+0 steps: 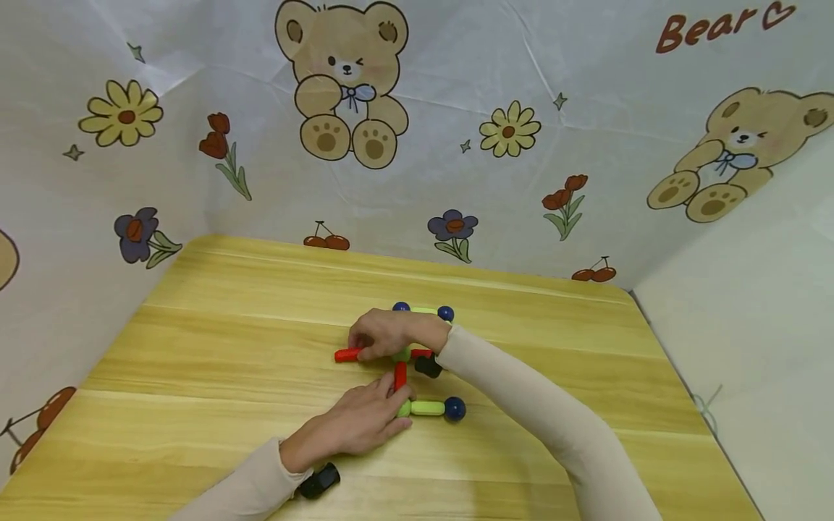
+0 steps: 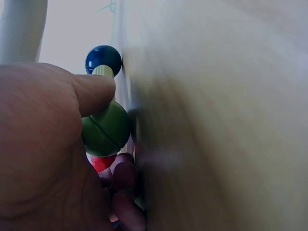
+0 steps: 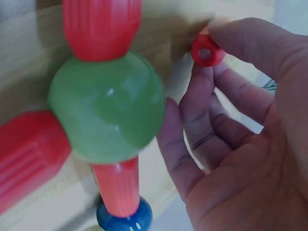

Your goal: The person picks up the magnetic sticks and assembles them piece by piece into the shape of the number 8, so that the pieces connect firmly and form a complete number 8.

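My right hand (image 1: 383,333) pinches a loose red magnetic rod (image 1: 347,355) between thumb and fingers; its round metal tip faces the camera in the right wrist view. Beside it, apart from the rod, a green ball (image 3: 108,108) joins several red rods, one leading to a blue ball (image 3: 125,215). Nearer the front, my left hand (image 1: 365,418) grips another green ball (image 2: 107,129), its thumb against the ball and the pale green rod (image 1: 427,408). That rod ends in a dark blue ball (image 1: 455,409). An upright-lying red rod (image 1: 400,375) runs between the two green balls.
Behind my right wrist, two blue balls (image 1: 446,313) are linked by a pale green rod (image 1: 423,310). A black wrist device (image 1: 319,480) is on the left arm, another on the right (image 1: 428,365). A printed cloth (image 1: 449,181) borders the wooden table (image 1: 228,325).
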A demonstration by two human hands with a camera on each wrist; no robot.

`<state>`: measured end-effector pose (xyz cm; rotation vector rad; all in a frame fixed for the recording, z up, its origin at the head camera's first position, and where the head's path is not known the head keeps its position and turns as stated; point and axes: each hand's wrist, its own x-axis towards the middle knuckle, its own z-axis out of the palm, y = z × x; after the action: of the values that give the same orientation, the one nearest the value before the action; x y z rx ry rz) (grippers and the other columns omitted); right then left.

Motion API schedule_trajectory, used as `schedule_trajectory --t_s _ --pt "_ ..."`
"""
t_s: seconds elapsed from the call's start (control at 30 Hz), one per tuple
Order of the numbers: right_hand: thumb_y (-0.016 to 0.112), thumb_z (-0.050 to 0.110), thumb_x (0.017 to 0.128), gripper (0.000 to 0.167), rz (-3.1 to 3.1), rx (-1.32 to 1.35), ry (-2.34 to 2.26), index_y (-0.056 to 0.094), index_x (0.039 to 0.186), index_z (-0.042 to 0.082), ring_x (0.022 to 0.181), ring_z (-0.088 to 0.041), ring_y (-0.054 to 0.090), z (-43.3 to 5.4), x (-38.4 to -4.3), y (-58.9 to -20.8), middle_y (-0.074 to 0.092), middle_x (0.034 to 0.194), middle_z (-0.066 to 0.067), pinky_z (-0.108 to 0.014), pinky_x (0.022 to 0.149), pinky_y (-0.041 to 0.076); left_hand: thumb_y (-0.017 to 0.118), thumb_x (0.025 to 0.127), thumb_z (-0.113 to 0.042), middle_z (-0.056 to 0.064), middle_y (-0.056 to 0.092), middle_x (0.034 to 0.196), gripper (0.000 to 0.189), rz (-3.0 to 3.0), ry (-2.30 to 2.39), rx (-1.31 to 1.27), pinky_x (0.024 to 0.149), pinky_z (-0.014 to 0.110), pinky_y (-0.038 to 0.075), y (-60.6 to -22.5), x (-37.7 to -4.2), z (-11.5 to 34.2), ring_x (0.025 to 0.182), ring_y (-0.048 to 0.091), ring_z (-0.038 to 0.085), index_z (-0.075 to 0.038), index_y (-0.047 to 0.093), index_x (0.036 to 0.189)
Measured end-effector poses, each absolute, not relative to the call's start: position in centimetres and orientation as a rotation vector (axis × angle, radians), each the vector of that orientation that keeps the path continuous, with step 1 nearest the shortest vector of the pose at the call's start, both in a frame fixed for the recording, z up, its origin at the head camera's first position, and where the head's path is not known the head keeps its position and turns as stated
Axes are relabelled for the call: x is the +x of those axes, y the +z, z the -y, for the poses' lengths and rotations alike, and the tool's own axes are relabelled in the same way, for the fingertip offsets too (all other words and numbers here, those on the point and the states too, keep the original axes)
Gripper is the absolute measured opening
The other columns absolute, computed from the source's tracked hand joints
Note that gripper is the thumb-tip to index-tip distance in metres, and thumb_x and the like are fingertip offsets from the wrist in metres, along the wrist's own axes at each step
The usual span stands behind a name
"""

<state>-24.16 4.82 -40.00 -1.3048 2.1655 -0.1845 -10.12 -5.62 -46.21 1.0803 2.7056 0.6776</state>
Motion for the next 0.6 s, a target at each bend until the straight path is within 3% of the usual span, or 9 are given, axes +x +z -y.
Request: schedule_trajectory --t_s 0.27,0.37,0.6 --pt "0.067 0.016 0.099 0.016 -2.298 -1.348 -0.445 0.069 0.113 0.007 0.08 -0.012 0.056 -8.8 -23.1 -39.1 0.064 0.098 -0.001 -0.022 0.075 0.047 0.058 0.106 -0.037 0.002 0.042 0.098 0.027 -2.716 0.652 1.046 0.058 0.025 0.035 -45.8 -9.9 5.4 0.076 0.043 0.013 -0.017 0.054 0.122" --pt "0.069 0.015 0.098 0.015 -2.336 -1.352 -0.649 0.068 0.11 0.006 0.079 -0.01 0.059 -11.2 -22.4 -38.8 0.066 0.094 0.0 -0.023 0.078 0.051 0.06 0.105 -0.036 0.002 0.043 0.099 0.026 -2.719 0.657 1.031 0.058 0.025 0.035 -45.7 -9.9 5.3 0.078 0.044 0.013 -0.016 0.053 0.121" --pt "0.072 0.017 0.096 0.013 -2.454 -1.078 -0.954 0.066 0.106 0.01 0.076 -0.01 0.057 -17.3 -19.5 -39.2 0.064 0.086 0.003 -0.025 0.072 0.051 0.059 0.105 -0.035 0.001 0.039 0.099 0.025 -2.69 0.708 1.011 0.057 0.024 0.033 -45.6 -10.0 5.4 0.076 0.042 0.011 -0.018 0.054 0.122"
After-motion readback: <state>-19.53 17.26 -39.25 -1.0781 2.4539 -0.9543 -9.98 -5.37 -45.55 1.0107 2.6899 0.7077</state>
